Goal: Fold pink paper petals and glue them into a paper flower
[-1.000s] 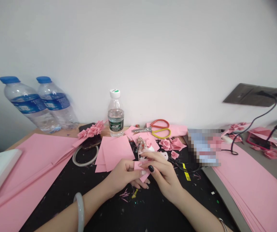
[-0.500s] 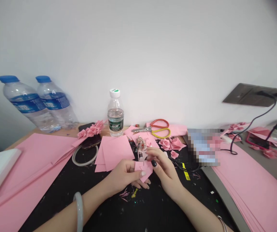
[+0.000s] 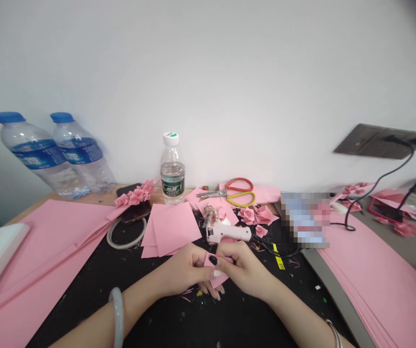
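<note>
My left hand and my right hand meet over the black mat, both pinching a small pink paper piece between thumbs and fingers. The left wrist wears a pale bangle. Just beyond the hands lies a white glue gun, untouched. A stack of pink paper squares lies to the left of the gun.
Two big blue-capped bottles and a small bottle stand at the wall. Red and yellow scissors, folded pink roses, a tape ring and a phone with roses lie behind. Large pink sheets flank both sides; cables run at right.
My right hand came back from the glue gun area toward me and now grips the pink piece together with the left hand. The glue gun lies uncovered on the mat.
</note>
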`<state>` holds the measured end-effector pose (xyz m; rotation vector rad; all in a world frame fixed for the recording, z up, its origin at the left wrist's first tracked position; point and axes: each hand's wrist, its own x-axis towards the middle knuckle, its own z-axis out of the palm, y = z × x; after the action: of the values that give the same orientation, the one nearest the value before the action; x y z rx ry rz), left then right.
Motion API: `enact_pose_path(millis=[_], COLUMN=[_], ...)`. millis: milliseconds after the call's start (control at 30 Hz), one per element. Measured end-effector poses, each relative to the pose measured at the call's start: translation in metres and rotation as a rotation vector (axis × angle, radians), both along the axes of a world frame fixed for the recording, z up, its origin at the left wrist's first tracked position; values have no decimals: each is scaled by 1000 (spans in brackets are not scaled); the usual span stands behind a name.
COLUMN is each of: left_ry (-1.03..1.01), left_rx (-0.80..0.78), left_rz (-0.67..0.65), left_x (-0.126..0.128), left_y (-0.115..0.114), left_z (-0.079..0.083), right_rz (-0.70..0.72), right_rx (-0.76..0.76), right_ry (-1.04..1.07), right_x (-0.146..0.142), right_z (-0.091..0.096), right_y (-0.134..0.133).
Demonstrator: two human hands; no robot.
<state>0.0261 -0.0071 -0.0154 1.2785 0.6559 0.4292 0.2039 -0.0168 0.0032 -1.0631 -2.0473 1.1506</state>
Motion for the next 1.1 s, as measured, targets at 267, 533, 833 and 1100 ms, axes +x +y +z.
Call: enact_pose_path(millis=[267, 533, 833, 1100], left_ry=[-28, 81, 88, 87], left_rx=[32, 271, 397, 401], left_rz=[121, 422, 452, 471], left_x=[1, 3, 3, 3], left_y=[3, 2, 2, 1], left_z=[5, 6, 2, 1], right_rz=[-155, -367, -383, -424], right_rx=[-29, 135, 105, 170], right_ry=[189, 257, 313, 283], right_x=[-1, 0, -5, -3], right_z=[-7, -10, -9, -7], right_y=[3, 3, -1, -2])
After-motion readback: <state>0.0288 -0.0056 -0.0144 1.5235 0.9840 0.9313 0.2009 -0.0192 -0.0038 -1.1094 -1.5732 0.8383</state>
